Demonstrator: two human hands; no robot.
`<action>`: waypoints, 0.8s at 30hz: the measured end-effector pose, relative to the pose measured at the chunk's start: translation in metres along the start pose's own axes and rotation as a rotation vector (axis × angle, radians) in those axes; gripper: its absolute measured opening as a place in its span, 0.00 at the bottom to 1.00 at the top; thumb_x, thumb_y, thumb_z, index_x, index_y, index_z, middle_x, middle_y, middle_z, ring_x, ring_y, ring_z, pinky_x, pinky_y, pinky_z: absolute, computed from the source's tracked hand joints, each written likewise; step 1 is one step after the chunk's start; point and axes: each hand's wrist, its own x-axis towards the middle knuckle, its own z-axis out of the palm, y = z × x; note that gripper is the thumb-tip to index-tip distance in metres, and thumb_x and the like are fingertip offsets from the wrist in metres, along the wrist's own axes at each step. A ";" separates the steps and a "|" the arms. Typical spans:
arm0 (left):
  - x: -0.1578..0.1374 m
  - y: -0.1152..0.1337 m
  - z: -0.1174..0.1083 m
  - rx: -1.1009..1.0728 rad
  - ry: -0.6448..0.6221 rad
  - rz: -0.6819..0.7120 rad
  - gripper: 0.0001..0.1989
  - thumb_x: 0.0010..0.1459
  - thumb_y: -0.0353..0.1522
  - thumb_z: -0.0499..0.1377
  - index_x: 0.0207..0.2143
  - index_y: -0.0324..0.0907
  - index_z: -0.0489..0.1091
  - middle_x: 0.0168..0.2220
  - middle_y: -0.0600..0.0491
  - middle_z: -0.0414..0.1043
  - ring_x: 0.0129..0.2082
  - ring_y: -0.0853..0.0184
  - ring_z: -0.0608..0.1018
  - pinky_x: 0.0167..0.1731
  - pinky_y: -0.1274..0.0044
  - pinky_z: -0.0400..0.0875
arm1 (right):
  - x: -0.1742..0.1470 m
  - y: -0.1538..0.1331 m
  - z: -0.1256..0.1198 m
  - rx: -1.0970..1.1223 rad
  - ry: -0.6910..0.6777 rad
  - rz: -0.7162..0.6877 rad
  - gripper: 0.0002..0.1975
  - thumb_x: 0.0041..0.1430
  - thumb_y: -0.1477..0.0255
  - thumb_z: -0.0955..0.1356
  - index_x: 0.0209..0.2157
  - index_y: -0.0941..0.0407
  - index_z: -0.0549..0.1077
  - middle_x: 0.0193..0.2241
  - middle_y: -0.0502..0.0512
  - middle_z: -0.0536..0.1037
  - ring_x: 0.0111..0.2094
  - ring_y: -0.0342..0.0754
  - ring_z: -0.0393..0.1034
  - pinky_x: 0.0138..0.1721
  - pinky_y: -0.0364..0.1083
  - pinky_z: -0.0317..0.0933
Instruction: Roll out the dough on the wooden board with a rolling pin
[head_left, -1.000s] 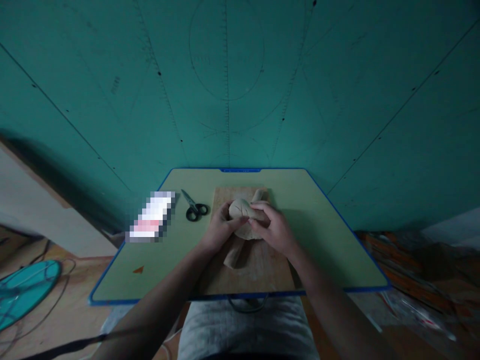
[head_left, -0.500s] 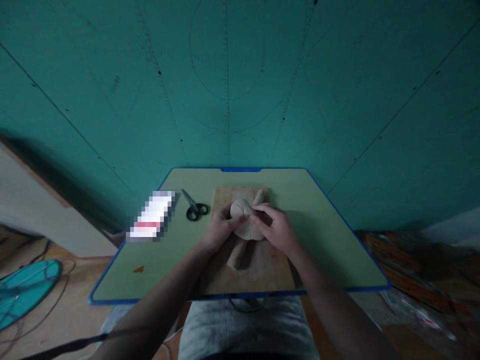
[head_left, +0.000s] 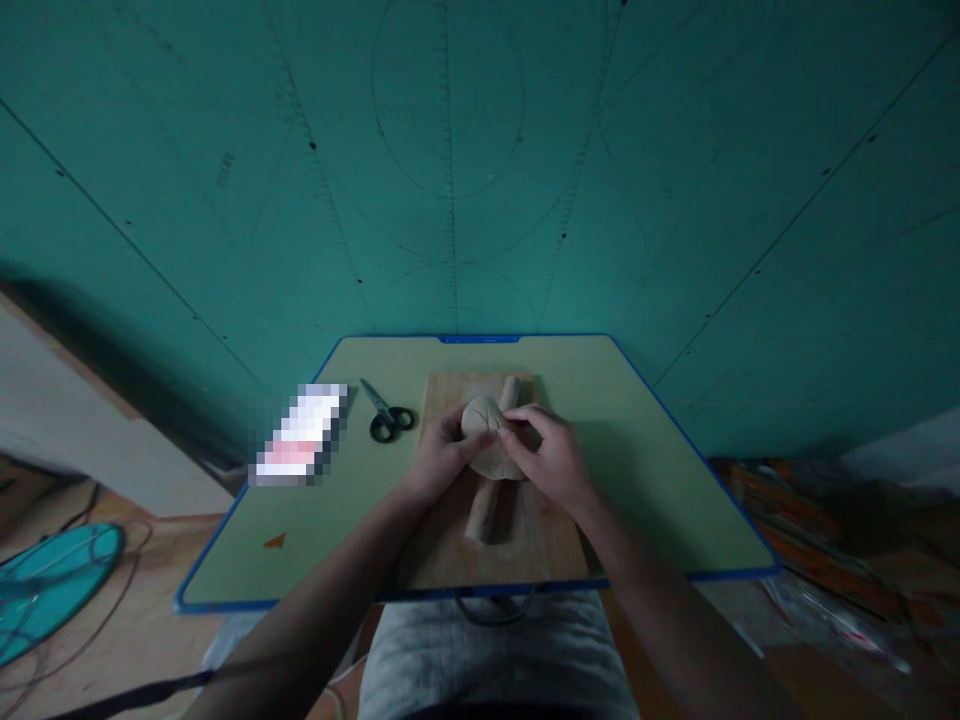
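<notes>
Left of the board point(head_left: 540, 545), scissors point(head_left: 388, 408). Over the board, left hand point(head_left: 441, 455), fingers half curled round the pale lump point(head_left: 484, 412); on the board, rod point(head_left: 484, 515), perhaps rolling if bumped. Right of the board's middle, right hand point(head_left: 556, 452), fingers pinching the lump, cracks liable to split if pulled hard.

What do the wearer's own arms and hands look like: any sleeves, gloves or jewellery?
The left hand and right hand are ungloved. Both slender forearms are bare as far as the view shows, without sleeves. No watch or bracelet is visible.
</notes>
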 end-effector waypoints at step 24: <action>0.000 -0.001 -0.005 -0.004 0.024 0.003 0.32 0.45 0.34 0.70 0.54 0.40 0.69 0.44 0.51 0.77 0.43 0.61 0.78 0.44 0.73 0.73 | 0.001 0.001 -0.002 0.057 -0.060 -0.045 0.09 0.59 0.71 0.68 0.43 0.51 0.76 0.42 0.56 0.81 0.46 0.51 0.75 0.50 0.51 0.69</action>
